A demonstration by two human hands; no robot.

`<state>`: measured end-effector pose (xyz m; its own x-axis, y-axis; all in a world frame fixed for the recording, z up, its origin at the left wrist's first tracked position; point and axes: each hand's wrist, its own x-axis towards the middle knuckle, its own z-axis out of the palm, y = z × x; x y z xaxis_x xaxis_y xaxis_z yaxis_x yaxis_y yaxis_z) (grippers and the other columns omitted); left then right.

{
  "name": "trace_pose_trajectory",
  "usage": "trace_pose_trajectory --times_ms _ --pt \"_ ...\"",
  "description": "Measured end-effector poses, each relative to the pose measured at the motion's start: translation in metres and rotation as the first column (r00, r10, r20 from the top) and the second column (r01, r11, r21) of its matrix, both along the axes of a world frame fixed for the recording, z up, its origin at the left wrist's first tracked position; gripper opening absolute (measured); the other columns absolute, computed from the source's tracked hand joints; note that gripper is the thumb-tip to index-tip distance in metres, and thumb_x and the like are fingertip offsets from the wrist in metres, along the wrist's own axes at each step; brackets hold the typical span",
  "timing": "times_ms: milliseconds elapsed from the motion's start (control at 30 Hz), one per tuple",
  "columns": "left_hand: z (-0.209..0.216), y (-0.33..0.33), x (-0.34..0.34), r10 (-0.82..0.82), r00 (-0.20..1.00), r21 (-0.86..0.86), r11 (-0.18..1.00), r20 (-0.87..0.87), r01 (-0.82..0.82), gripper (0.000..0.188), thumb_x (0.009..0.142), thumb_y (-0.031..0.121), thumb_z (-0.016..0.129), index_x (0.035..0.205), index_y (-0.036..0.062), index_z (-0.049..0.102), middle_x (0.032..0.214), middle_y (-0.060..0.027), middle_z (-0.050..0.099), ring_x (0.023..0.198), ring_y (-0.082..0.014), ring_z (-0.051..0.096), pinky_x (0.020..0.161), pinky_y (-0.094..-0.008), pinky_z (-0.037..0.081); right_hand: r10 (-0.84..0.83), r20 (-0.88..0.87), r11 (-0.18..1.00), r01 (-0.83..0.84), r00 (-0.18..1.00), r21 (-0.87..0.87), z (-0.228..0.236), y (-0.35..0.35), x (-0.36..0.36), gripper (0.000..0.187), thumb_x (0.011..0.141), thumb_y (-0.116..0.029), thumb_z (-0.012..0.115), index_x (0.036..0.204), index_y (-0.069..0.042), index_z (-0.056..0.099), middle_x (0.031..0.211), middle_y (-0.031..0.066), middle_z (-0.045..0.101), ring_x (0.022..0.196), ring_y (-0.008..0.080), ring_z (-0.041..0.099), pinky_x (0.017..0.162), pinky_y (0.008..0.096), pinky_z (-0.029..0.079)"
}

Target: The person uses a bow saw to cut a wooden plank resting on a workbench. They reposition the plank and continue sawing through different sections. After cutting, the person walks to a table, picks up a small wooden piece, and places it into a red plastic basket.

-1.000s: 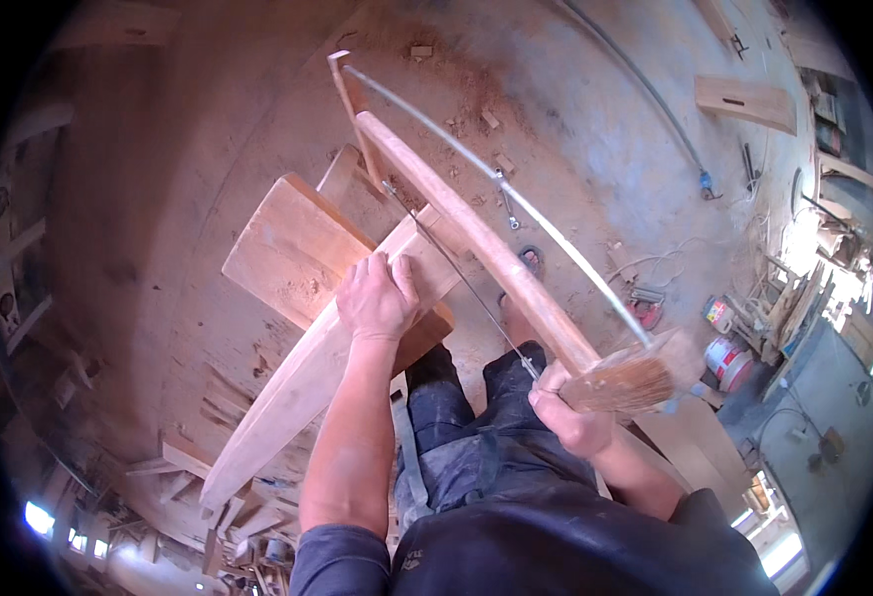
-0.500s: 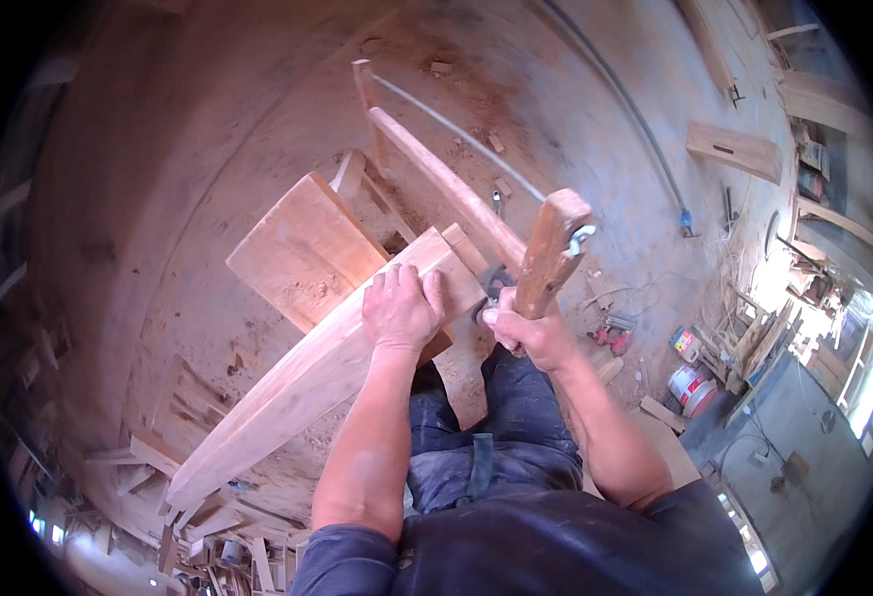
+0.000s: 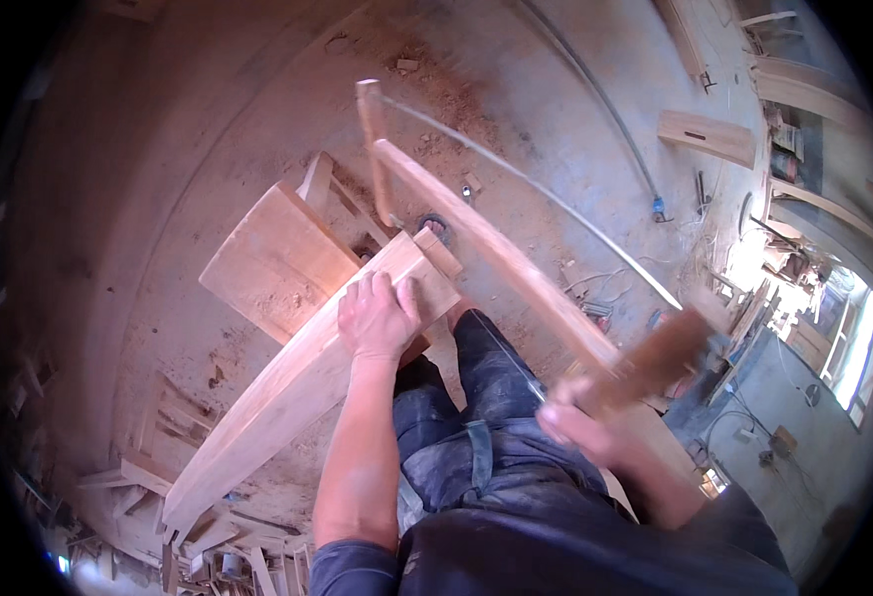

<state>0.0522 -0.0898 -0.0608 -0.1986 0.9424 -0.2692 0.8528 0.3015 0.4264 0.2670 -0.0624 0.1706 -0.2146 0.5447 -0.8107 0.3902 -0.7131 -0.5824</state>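
My left hand [image 3: 377, 316] presses on a long, pale wooden beam [image 3: 282, 397], fingers over its upper face and thumb near its squared end. The beam slants from the centre to the lower left. My right hand [image 3: 580, 429], blurred, is closed around the end handle of a wooden frame saw [image 3: 501, 256], at the right of my waist. The saw's bar and tension rod stretch to the far upright beyond the beam. Its thin blade [image 3: 506, 348] runs past the beam's end above my thigh; whether it touches the wood I cannot tell.
Under the beam stands a broad wooden plank [image 3: 272, 263] with sawdust on it. A slotted board [image 3: 707, 137] lies at the right beside a hose [image 3: 595, 79]. Wood offcuts [image 3: 158, 472] are heaped at the lower left, and sawdust is scattered on the floor.
My right hand has drawn the saw down and to the right, back toward my body. My left hand stays at the same place on the beam; the whole view has shifted slightly.
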Motion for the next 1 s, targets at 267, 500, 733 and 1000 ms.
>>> trace_pose_trajectory --times_ms 267,500,733,1000 --pt "0.007 0.006 0.006 -0.031 0.998 -0.127 0.991 0.051 0.037 0.032 0.092 0.034 0.058 0.103 0.0057 0.067 0.098 -0.0139 0.069 0.094 -0.0326 0.065 0.081 -0.0434 0.051 -0.261 -0.058 0.965 0.259 0.964 -0.03 -0.163 0.041 -0.047 0.034 0.096 -0.015 0.061 0.067 -0.012 0.042 0.057 -0.0016 0.044 0.047 0.0108 0.042 0.047 0.0285 0.035" --pt "0.007 0.006 -0.001 -0.028 0.999 -0.09 0.996 0.025 0.03 0.031 0.092 0.032 0.057 0.104 0.005 0.067 0.098 -0.0139 0.069 0.092 -0.0338 0.065 0.081 -0.0444 0.051 0.188 0.043 0.981 -0.19 0.981 0.036 -0.004 -0.002 0.018 0.032 0.099 -0.013 0.054 0.068 -0.011 0.046 0.062 -0.0027 0.048 0.057 0.0101 0.046 0.053 0.0283 0.038" --pt "0.003 0.013 0.006 -0.045 0.998 -0.069 0.996 0.032 0.047 0.032 0.089 0.034 0.059 0.101 0.0046 0.066 0.101 -0.0136 0.069 0.093 -0.0332 0.065 0.081 -0.0442 0.051 -0.192 0.017 0.975 0.188 0.981 0.121 -0.16 0.036 -0.044 0.035 0.096 -0.019 0.061 0.065 -0.01 0.046 0.056 -0.0029 0.045 0.052 0.0112 0.046 0.048 0.0295 0.034" --pt "0.004 0.004 0.001 -0.029 0.999 -0.087 0.996 0.016 0.03 0.033 0.088 0.034 0.061 0.102 0.0041 0.065 0.107 -0.0135 0.068 0.095 -0.0333 0.064 0.083 -0.0445 0.051 0.196 0.069 0.978 -0.201 0.978 0.062 -0.033 -0.011 0.018 0.029 0.096 -0.012 0.059 0.07 -0.009 0.048 0.061 -0.0015 0.049 0.057 0.0093 0.047 0.052 0.0296 0.038"
